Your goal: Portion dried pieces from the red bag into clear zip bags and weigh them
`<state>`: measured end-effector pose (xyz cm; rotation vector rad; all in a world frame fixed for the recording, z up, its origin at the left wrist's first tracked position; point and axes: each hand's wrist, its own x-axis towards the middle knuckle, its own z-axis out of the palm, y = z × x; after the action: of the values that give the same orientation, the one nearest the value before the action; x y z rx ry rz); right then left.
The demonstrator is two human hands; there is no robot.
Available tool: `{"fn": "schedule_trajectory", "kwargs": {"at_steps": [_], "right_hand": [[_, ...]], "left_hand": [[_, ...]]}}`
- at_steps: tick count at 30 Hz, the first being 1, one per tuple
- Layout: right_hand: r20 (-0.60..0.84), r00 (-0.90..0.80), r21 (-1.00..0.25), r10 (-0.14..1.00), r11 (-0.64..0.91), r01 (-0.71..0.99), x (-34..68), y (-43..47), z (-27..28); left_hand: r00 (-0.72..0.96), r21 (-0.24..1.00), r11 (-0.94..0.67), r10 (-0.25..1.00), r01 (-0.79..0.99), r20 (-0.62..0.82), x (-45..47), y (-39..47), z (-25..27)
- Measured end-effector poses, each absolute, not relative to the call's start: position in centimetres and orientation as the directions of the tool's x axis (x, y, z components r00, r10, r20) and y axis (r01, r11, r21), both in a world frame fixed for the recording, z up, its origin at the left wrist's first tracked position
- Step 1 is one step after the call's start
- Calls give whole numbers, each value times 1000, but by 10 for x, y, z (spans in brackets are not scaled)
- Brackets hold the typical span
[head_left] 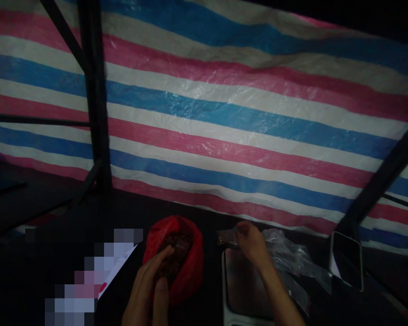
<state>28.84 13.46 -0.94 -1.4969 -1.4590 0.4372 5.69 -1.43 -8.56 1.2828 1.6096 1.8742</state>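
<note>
A red plastic bag (196,276) stands with its mouth spread, filled with small dark brown pieces (177,258) whose kind is too dim to tell. My left hand (144,283) rests at its near left rim, fingers stretched out over the contents and thumb apart. Beyond the kitchen scale (246,285), my right hand (251,242) is closed on a small clear plastic bag (227,237) with something brown inside. My right forearm passes over the scale's right side. Just right of that hand lie several clear plastic bags (292,253), crumpled together.
A phone (347,261) leans upright at the right. Left of the red bag lies a white paper or card (119,267), mostly blurred out. Dark metal posts (97,99) and a striped plastic sheet (224,131) stand behind the black table (129,208).
</note>
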Motion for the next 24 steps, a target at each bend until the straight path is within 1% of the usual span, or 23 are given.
{"fn": "schedule_trajectory", "kwargs": {"at_steps": [4, 8, 13, 15, 17, 21, 23, 24], "right_hand": [[337, 213, -700, 917, 93, 708, 335, 115, -21], [260, 161, -619, 952, 36, 785, 369, 107, -22], [114, 47, -541, 992, 22, 841, 347, 132, -24], [103, 28, -526, 994, 30, 850, 336, 141, -15], [145, 25, -512, 989, 53, 857, 333, 140, 3], [302, -20, -459, 953, 164, 873, 335, 105, 51], [352, -105, -426, 930, 259, 867, 327, 74, 69], [379, -201, -383, 903, 351, 855, 319, 56, 75]], "left_hand": [[-543, 855, -303, 671, 421, 505, 52, -12, -80], [-512, 792, -334, 622, 511, 593, 59, -15, -71], [-408, 705, -372, 616, 604, 674, 68, -14, -73], [-381, 669, -389, 596, 634, 707, 70, -12, -74], [-364, 635, -396, 571, 663, 736, 73, -11, -73], [-280, 527, -433, 514, 731, 811, 81, -14, -65], [-197, 461, -445, 520, 768, 831, 88, -17, -63], [-149, 428, -446, 535, 786, 832, 91, -19, -64]]}}
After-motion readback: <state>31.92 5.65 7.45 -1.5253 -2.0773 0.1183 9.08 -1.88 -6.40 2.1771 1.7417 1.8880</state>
